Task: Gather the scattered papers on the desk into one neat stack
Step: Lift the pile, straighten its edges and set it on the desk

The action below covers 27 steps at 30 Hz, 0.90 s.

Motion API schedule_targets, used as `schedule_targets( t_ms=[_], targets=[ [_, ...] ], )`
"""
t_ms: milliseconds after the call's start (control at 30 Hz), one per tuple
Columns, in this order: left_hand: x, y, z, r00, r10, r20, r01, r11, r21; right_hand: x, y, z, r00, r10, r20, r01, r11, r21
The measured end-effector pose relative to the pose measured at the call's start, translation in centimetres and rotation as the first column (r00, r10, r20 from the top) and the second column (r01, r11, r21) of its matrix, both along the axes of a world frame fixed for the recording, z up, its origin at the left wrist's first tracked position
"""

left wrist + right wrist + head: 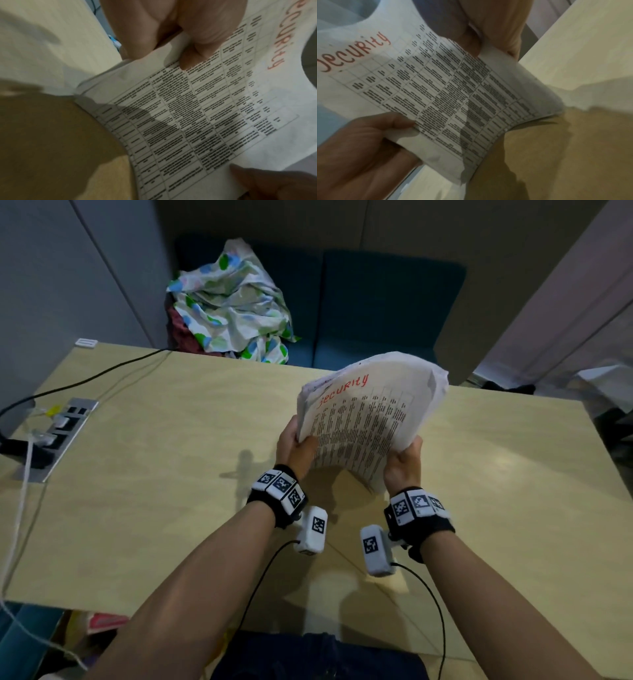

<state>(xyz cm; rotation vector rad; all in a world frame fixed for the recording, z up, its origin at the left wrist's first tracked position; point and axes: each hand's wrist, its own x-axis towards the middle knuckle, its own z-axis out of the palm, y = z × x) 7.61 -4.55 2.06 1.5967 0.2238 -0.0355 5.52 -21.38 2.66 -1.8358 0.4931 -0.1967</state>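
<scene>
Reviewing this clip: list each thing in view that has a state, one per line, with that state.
paper stack: gathered, held up off the desk, tilted and bowed, "Security" sheet on top
left hand: grips the stack's left edge
right hand: grips the stack's right edge
desk: no loose papers visible on it
patterned cloth: crumpled, on the seat behind the desk
black cable: lying across the desk

The small print on the papers [359,422] is too blurred to read (every view); left hand [295,444] fingers hidden behind them; the desk [154,474] is cut off toward 3 o'clock.
</scene>
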Motion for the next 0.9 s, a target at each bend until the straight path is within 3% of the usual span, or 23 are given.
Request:
schedule_targets(
  t_ms=[167, 333, 433, 500, 567, 600, 633, 700, 733, 800, 900],
  targets=[
    [0.8, 0.2, 0.2, 0.996, 0.077, 0.035, -0.076, 0.996, -0.042, 0.5, 0.4, -0.5, 0.993, -0.120, 0.007, 0.121, 0.990, -0.078],
    [0.9, 1.3, -1.1, 0.994, 0.100, -0.034, -0.101, 0.995, -0.014, 0.0, -0.6, -1.6, 0.997, -0.072, 0.016, 0.072, 0.997, -0.006],
    [0.6, 1.8, -2.0, 0.996, 0.047, -0.075, -0.047, 0.999, -0.001, -0.1, -1.1, -1.3, 0.998, -0.052, 0.045, 0.049, 0.996, 0.069],
    [0.6, 1.9, -2.1, 0.995, 0.014, -0.101, -0.013, 1.000, 0.012, 0.0, -1.4, 0.5, 0.986, -0.041, 0.161, 0.038, 0.999, 0.026],
    [0.8, 2.2, -2.1, 0.996, -0.006, -0.092, 0.011, 0.999, 0.053, 0.5, -1.3, 3.6, 0.926, 0.044, 0.375, 0.016, 0.988, -0.156],
    [1.0, 2.4, -2.5, 0.997, -0.016, -0.079, 0.022, 0.997, 0.068, 0.8, -1.1, 5.5, 0.886, 0.134, 0.443, 0.012, 0.950, -0.311],
    [1.2, 2.5, -2.8, 0.997, -0.020, -0.073, 0.025, 0.997, 0.075, 1.2, -0.9, 7.6, 0.863, 0.244, 0.442, 0.017, 0.861, -0.509],
    [1.0, 2.4, -2.2, 0.997, -0.025, -0.071, 0.031, 0.995, 0.091, 2.2, -0.1, 11.5, 0.886, 0.417, 0.202, -0.054, 0.526, -0.849],
    [0.8, 2.2, -1.8, 0.998, -0.016, -0.061, 0.023, 0.994, 0.108, 2.8, 0.4, 12.9, 0.891, 0.454, 0.025, -0.160, 0.364, -0.917],
    [0.8, 1.9, -1.5, 0.999, 0.020, -0.038, -0.016, 0.993, 0.116, 3.7, 1.7, 14.2, 0.849, 0.474, -0.234, -0.345, 0.161, -0.925],
    [0.8, 1.7, -1.4, 1.000, 0.022, -0.016, -0.021, 0.996, 0.084, 4.4, 3.6, 13.3, 0.805, 0.479, -0.350, -0.404, 0.011, -0.915]
  ],
)
